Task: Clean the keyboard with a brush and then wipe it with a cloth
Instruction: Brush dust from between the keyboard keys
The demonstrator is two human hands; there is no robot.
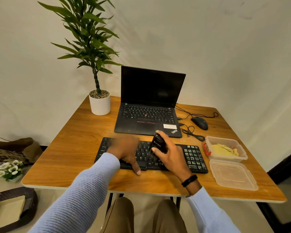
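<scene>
A black keyboard (194,157) lies across the near middle of the wooden table (74,148). My left hand (127,148) rests flat on its left half, thumb over the front edge. My right hand (170,153) is closed around a black brush (158,143) with its bristles down on the middle keys. A yellow cloth (223,148) lies inside a clear plastic container (242,156) to the right of the keyboard.
An open black laptop (149,105) stands behind the keyboard, with a wired mouse (200,123) and loose cable (191,131) to its right. A potted plant (99,101) is at the back left. The container's lid (232,174) lies near the right front edge.
</scene>
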